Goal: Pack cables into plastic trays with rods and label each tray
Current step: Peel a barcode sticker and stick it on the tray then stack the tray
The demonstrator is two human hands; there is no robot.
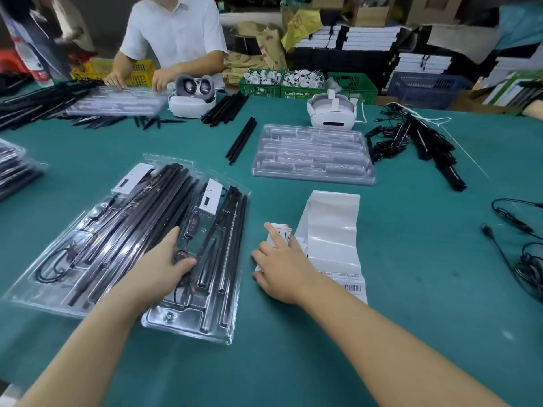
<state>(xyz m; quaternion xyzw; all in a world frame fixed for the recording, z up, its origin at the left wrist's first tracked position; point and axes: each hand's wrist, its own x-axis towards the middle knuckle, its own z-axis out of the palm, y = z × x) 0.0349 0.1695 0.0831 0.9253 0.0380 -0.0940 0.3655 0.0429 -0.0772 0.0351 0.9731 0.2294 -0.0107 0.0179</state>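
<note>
Two clear plastic trays lie side by side at the front left, both filled with black rods and cables and each bearing a white label at its far end. My left hand [164,265] rests on the right-hand tray [229,304], thumb and fingers curled round its coiled black cable [183,257]. The left-hand tray [44,292] touches it. My right hand [282,265] lies with fingers spread on a small stack of white labels [279,232] beside a strip of label backing paper [332,230]. An empty clear tray [313,154] sits farther back.
Loose black rods [241,141] lie left of the empty tray and black cable bundles [417,139] to its right. More cables [517,230] trail at the right edge. Two white headsets [333,111] and green crates stand behind. A person in a white shirt works at the far left.
</note>
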